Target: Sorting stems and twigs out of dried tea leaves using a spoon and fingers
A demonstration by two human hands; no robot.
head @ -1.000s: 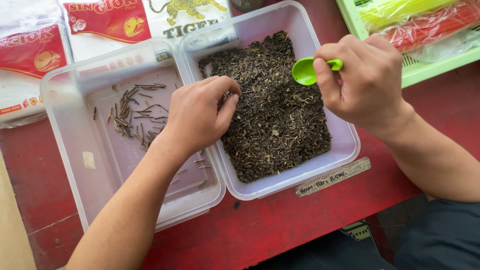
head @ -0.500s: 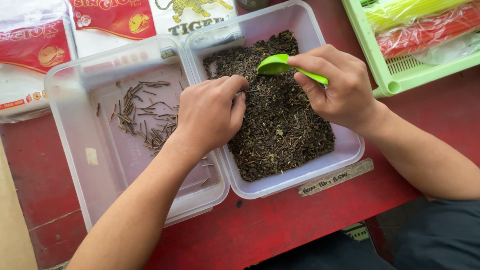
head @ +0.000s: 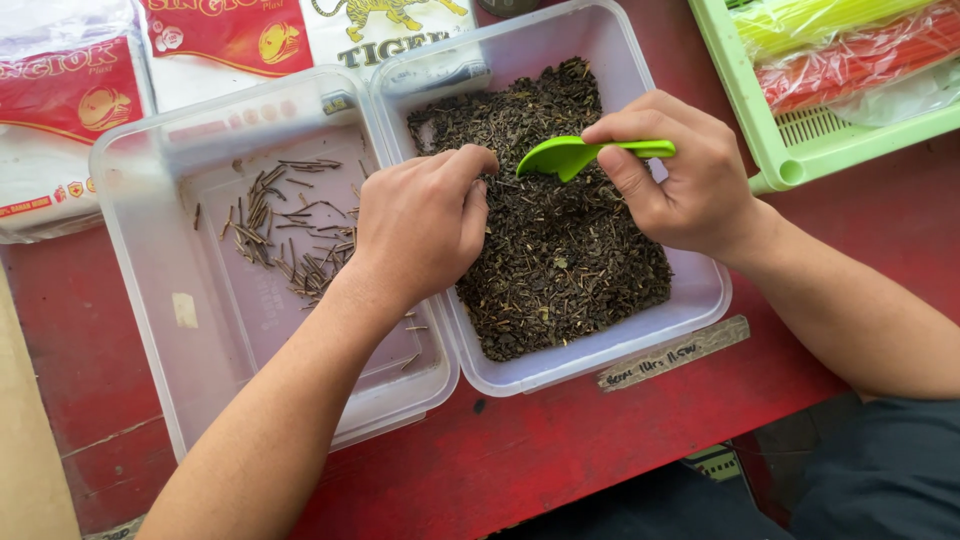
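A clear plastic box [head: 700, 295] holds a heap of dark dried tea leaves [head: 560, 250]. My right hand [head: 680, 175] grips a green plastic spoon [head: 570, 155], its bowl tipped down just above the leaves. My left hand [head: 420, 225] reaches over the box's left wall, with its fingertips pinched together on the leaves; what they pinch is hidden. Beside it, a second clear box [head: 150, 280] holds several loose brown stems [head: 285, 235].
Both boxes stand on a red table [head: 560, 450]. Red and white printed bags [head: 70, 110] lie at the back left. A light green basket [head: 790, 150] with yellow and red wrapped sticks is at the back right. A small taped label [head: 672, 355] sits before the right box.
My right hand moved left with the spoon, from near the box's right side to over the leaves, then tipped the bowl downward. My left hand stayed pinched at the leaves.
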